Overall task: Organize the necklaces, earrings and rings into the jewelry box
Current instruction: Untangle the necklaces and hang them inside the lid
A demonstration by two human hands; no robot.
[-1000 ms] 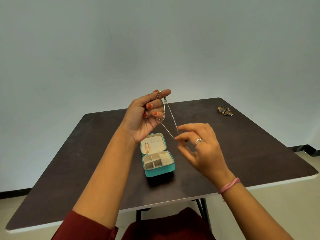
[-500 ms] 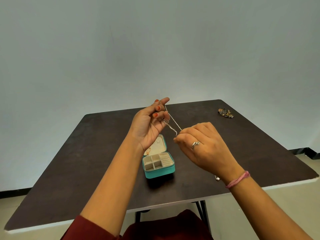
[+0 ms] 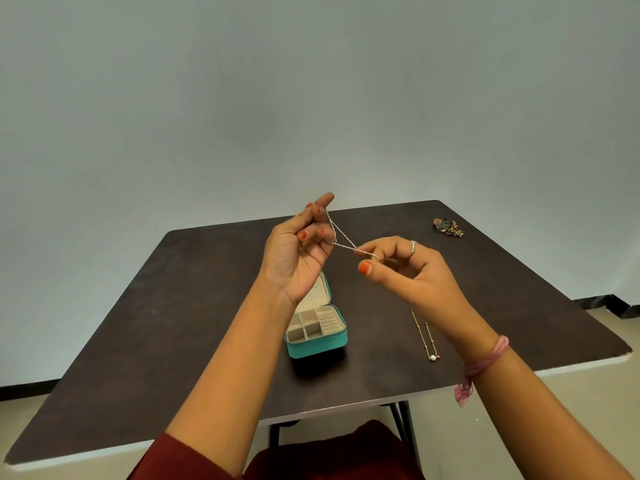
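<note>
A thin beaded chain necklace [image 3: 341, 237] is stretched between both hands above the table. My left hand [image 3: 298, 251] pinches its upper end, palm toward me. My right hand [image 3: 405, 268] pinches the chain further along; the rest hangs down past that wrist and ends in a small pearl pendant [image 3: 432, 357] over the table. The teal jewelry box [image 3: 317, 332] stands open under my left wrist, its cream compartments showing. My left hand hides most of the lid.
A dark, colourful cluster of jewelry [image 3: 447, 226] lies near the far right corner of the dark brown table [image 3: 173, 323]. The table's near edge is white. Black table legs and my red clothing show below it.
Both hands have come lower and my right hand has turned palm up and moved right. The hanging end with the pearl now shows below my right wrist.
</note>
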